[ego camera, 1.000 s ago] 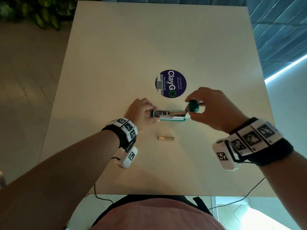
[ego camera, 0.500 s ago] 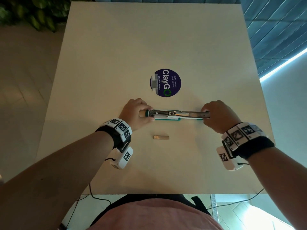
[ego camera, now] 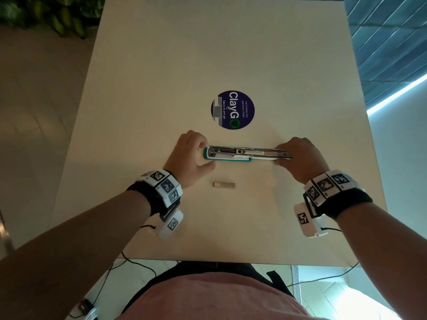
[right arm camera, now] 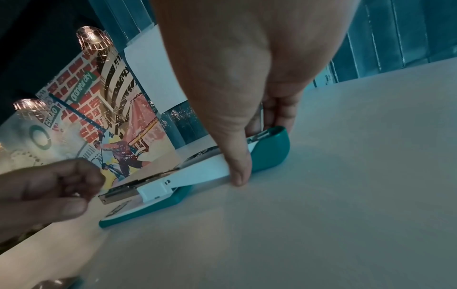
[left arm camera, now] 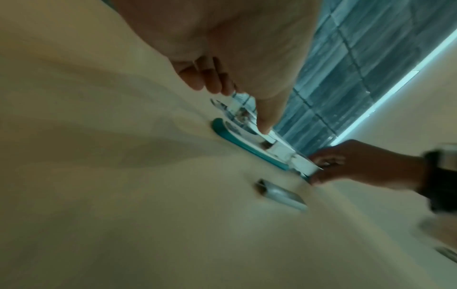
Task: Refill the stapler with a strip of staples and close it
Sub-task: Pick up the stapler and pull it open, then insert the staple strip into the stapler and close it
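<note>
A teal and white stapler (ego camera: 240,154) lies opened out flat on the table, its metal magazine facing up. My left hand (ego camera: 196,155) grips its left end between thumb and curled fingers (left arm camera: 210,78). My right hand (ego camera: 298,155) pinches the swung-out top arm at the right end; in the right wrist view the thumb (right arm camera: 238,162) sits on the white arm beside the teal cover (right arm camera: 270,150). A short strip of staples (ego camera: 224,185) lies loose on the table, nearer to me than the stapler (left arm camera: 247,142), and the strip (left arm camera: 279,192) is apart from both hands.
The beige table (ego camera: 208,54) carries a round blue sticker (ego camera: 232,109) just beyond the stapler. Its near edge runs in front of my torso, with cables hanging below. Plants stand off the far left corner. A blue slatted wall is on the right.
My right hand has swung the stapler's top arm from upright down and out to the right until it lies flat. The left hand has kept its hold. The staple strip has not moved.
</note>
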Available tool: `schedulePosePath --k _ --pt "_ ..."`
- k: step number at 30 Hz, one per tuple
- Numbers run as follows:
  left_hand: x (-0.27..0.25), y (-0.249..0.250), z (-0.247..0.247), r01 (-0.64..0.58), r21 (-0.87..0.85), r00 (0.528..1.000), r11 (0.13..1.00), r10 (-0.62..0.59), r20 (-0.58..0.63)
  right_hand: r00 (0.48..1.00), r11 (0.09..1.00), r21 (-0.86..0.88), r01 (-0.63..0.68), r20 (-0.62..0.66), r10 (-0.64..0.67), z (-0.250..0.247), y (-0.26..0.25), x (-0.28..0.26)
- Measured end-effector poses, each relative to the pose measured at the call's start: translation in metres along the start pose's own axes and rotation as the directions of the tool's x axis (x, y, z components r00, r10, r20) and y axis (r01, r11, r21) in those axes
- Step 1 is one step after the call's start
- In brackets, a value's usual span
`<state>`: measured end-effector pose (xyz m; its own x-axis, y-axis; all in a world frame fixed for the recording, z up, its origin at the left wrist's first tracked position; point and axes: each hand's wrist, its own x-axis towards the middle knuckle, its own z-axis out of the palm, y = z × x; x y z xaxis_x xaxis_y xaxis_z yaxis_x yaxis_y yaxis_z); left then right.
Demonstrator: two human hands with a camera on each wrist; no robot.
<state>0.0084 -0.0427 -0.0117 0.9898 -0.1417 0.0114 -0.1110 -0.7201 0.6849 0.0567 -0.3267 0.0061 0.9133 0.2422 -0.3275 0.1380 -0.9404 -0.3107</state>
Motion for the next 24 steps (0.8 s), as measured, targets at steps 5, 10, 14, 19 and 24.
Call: schedulePosePath --k 5,10,14,19,24 --pt "-0.021 0.013 0.013 -0.129 0.029 0.914 0.991 0.108 0.390 1.000 1.000 -0.005 0.016 -0.012 -0.016 0.001 0.002 -0.001" --pt "-0.021 0.013 0.023 -0.116 0.079 0.908 0.990 0.074 0.413 1.000 0.999 -0.044 0.030 0.011 -0.029 0.000 0.002 0.001" --pt "-0.023 0.013 0.027 -0.123 0.075 0.922 0.990 0.086 0.378 1.000 0.999 -0.025 0.024 -0.001 -0.024 -0.001 -0.001 -0.001" --pt "-0.025 0.015 0.025 -0.164 0.068 0.929 0.984 0.130 0.348 1.000 0.999 -0.044 0.029 0.015 -0.028 -0.002 0.000 -0.001" --pt "-0.002 0.018 0.005 -0.196 0.083 0.971 0.977 0.182 0.154 1.000 1.000 -0.001 0.002 0.009 -0.002 -0.002 -0.001 -0.001"
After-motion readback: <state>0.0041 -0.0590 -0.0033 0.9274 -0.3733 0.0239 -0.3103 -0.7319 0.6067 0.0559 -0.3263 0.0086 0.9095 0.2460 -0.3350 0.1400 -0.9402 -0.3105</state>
